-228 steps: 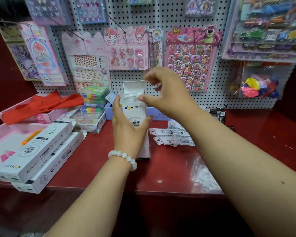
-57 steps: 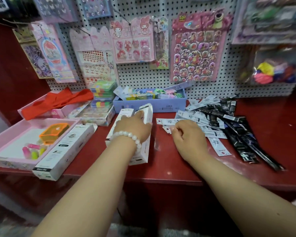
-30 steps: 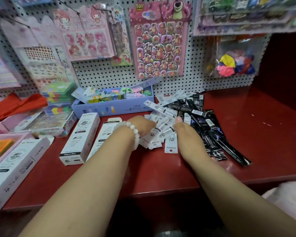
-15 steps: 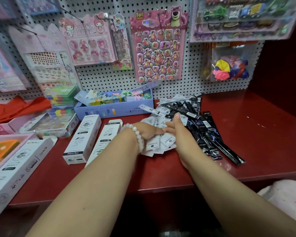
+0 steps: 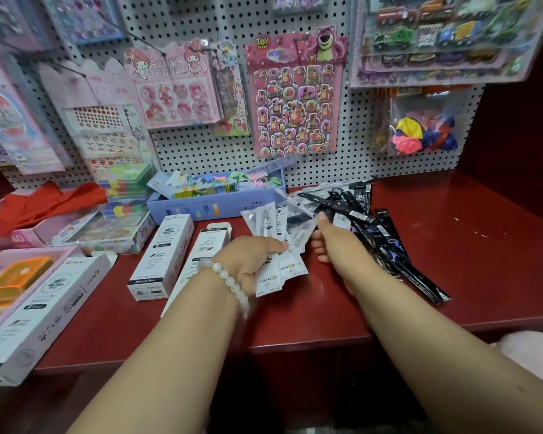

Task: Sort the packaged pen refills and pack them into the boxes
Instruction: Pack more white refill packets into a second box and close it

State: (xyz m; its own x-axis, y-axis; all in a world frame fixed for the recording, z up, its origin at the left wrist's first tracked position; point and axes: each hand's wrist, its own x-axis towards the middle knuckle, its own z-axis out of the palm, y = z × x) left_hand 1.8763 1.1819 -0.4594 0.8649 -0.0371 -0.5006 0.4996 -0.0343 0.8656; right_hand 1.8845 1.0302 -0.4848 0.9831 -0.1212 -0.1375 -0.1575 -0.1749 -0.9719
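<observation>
My left hand (image 5: pixel 250 257), with a white bead bracelet on the wrist, grips a fanned bunch of white-packaged pen refills (image 5: pixel 273 245) and holds it upright above the red counter. My right hand (image 5: pixel 334 242) touches the right edge of that bunch, its fingers pinching the packets. Behind and to the right lies a pile of black-packaged refills (image 5: pixel 386 242). Two white refill boxes lie flat left of my left hand: one box (image 5: pixel 165 255) further left, the other box (image 5: pixel 206 249) partly hidden by my forearm.
A larger white box (image 5: pixel 44 311) sits at the counter's left front edge beside a pink tray (image 5: pixel 22 255). A blue box of coloured items (image 5: pixel 213 200) stands at the back. Sticker sheets hang on the pegboard (image 5: pixel 355 151). The red counter (image 5: pixel 452 245) ends near my forearms.
Both hands gathered the white refill packets on the counter; my left hand has now lifted them as a bunch, with my right hand at its side. The camera view has shifted slightly.
</observation>
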